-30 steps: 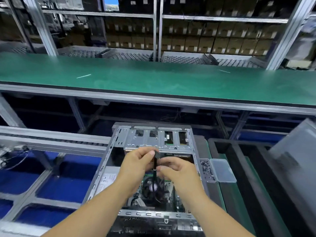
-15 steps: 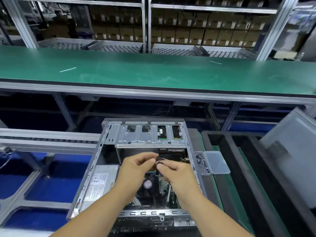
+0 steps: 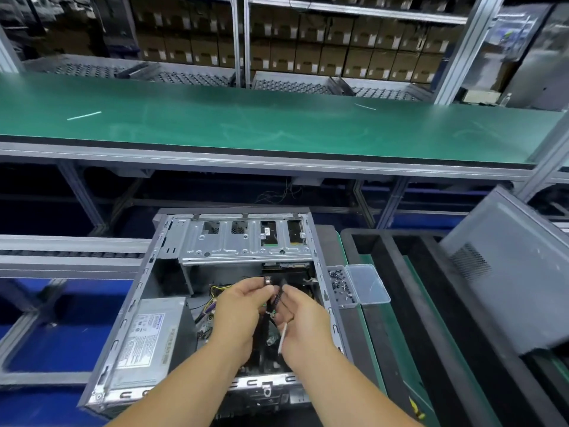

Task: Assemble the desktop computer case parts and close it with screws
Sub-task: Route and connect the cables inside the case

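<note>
Two bare hands over open grey metal computer case (image 3: 160,291), left hand (image 3: 238,315) pinching small black cable connector (image 3: 268,280), right hand (image 3: 303,322) gripping black cable bundle (image 3: 275,300)

Screw box (image 3: 341,286) sits just right of the open case (image 3: 172,241); side panel (image 3: 505,272) farther right.

Bare matt grey sheet-metal computer case (image 3: 172,291), clear glossy plastic screw box (image 3: 368,283), smooth green bench mat (image 3: 277,124), seemingly cardboard cartons (image 3: 338,57) behind

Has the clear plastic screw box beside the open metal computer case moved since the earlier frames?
No. The clear plastic screw box sits against the open metal computer case's right wall as before.
</note>
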